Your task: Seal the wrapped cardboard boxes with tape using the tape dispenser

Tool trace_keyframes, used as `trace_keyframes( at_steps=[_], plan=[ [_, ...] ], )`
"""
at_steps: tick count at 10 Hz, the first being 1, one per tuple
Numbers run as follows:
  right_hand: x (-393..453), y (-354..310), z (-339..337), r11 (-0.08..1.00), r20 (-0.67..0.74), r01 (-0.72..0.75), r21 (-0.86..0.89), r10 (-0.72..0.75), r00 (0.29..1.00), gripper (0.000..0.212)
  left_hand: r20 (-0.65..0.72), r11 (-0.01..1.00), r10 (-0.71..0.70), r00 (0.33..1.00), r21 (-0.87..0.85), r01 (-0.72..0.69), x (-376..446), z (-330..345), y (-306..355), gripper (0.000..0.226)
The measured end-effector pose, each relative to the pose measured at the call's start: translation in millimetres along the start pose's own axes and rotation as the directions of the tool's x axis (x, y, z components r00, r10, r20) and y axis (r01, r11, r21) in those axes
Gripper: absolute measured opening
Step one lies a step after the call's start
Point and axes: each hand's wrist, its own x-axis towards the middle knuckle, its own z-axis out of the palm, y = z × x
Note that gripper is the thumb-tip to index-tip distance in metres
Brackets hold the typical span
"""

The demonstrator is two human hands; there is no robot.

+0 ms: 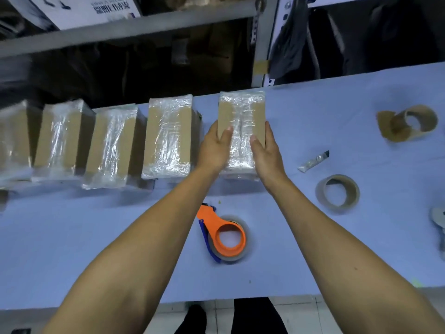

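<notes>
Both hands clasp one wrapped box point(240, 126) at 12 o'clock: the left hand point(215, 148) grips its left side, the right hand point(263, 150) its right, thumbs on top. On the blue table point(72, 237), a row of wrapped boxes point(166, 138) runs toward 9 o'clock, close beside the held one. Bare cloth lies along the near edge. At 6 o'clock, between the forearms, lies the orange tape dispenser point(225, 233). Spare tape rolls point(338, 192) and a small cutter point(313, 161) sit at 3 o'clock.

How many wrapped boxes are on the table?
5. Four stand in a row at left; a fifth wrapped box is gripped by both hands. More may lie out of frame.
</notes>
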Motion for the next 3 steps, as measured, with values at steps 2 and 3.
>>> trace_keyframes(
  at_steps=[2, 3],
  plan=[
    [-18, -27, -14, 0.907, 0.024, 0.086, -0.412, -0.083, 0.996, 0.063, -0.09, 0.978, 0.122, 0.988, 0.182, -0.104, -21, -18, 22, 0.056],
    [-46, -49, -18, 0.754, 0.027, 0.217, -0.621, -0.255, 0.966, 0.062, -0.074, 0.9, 0.325, 0.943, 0.33, -0.285, -44, -45, 34, 0.05]
  ],
)
